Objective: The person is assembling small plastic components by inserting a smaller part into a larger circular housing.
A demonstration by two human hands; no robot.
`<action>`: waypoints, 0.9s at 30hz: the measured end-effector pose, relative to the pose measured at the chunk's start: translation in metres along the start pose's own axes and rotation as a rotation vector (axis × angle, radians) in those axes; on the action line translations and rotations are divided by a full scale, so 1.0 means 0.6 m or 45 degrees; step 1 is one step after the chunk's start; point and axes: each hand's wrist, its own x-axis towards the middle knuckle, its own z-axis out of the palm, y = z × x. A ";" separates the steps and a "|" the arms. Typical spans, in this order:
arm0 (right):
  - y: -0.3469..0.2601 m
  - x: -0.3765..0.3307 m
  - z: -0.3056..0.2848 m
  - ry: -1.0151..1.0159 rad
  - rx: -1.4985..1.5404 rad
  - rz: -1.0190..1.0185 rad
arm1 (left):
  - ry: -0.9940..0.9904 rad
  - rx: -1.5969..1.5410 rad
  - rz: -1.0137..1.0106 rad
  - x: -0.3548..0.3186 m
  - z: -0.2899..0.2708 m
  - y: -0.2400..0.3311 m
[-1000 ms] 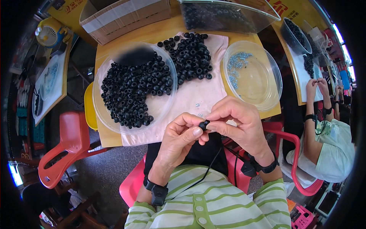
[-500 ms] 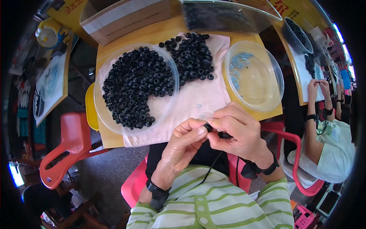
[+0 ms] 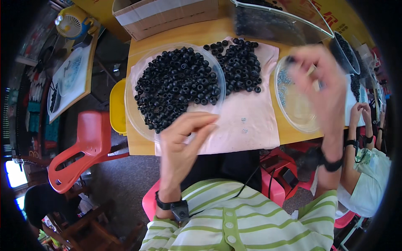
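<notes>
My right hand [image 3: 320,83] is raised over the clear round tub on the right and smeared by motion. At its fingertips is a small dark thing, seemingly a black bead [image 3: 290,60]. A small pale thing [image 3: 312,69] also shows among its fingers, too blurred to name. My left hand [image 3: 184,144] hovers at the front right rim of the round clear tub [image 3: 224,75] heaped with black beads [image 3: 176,83]. Its thumb and forefinger are stretched out with a gap between the tips, and nothing shows in them. Tiny bluish pieces [image 3: 243,120] lie on the pink cloth [image 3: 259,134].
Loose black beads [image 3: 240,67] are piled on the cloth. The right tub [image 3: 293,123] holds small bluish pieces. Behind stand a cardboard box [image 3: 167,19] and a clear bin [image 3: 280,25]. A co-worker [image 3: 362,167] sits at right; a red chair [image 3: 90,138] stands left.
My hands were together on a black bead and have parted. The right has swung up and away to the right; the left has moved slightly left, its fingers loosened. The whole view has shifted.
</notes>
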 end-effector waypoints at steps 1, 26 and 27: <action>0.025 0.027 -0.016 0.050 -0.059 0.163 | -0.022 0.118 -0.030 0.001 -0.023 0.002; 0.008 -0.148 0.081 -0.385 0.131 0.171 | -0.539 0.837 0.352 0.043 -0.071 -0.024; 0.012 -0.158 0.091 -0.379 0.129 0.177 | -0.532 0.837 0.353 0.042 -0.072 -0.024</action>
